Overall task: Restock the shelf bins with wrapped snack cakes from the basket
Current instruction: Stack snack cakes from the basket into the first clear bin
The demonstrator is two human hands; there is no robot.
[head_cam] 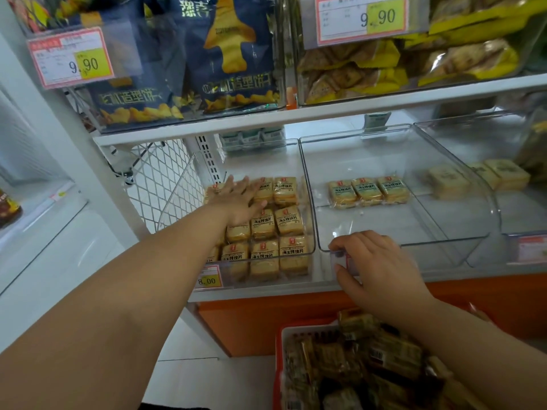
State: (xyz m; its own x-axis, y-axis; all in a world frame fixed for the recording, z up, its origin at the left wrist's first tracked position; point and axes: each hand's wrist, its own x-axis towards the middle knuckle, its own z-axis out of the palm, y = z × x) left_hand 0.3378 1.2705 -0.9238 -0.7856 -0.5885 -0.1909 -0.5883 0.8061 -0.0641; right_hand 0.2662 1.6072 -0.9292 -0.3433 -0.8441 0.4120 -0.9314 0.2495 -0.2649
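The left hand (pixel 241 199) lies flat, fingers straight, on snack cakes (pixel 275 229) in the left bin (pixel 309 202), labels facing up. The right hand (pixel 374 261) grips the middle bin (pixel 414 244) front rim, its fingertips hidden; the basket (pixel 279 350) is cut off below.

Both forearms are bare to the frame edges, no sleeves visible. The bare left hand (pixel 240 202) and bare right hand (pixel 381 269) show no rings or gloves.

Wrapped yellow snack cakes (pixel 266 232) in neat rows filling the left clear bin (pixel 307 202); red basket (pixel 278 350) below, heaped.
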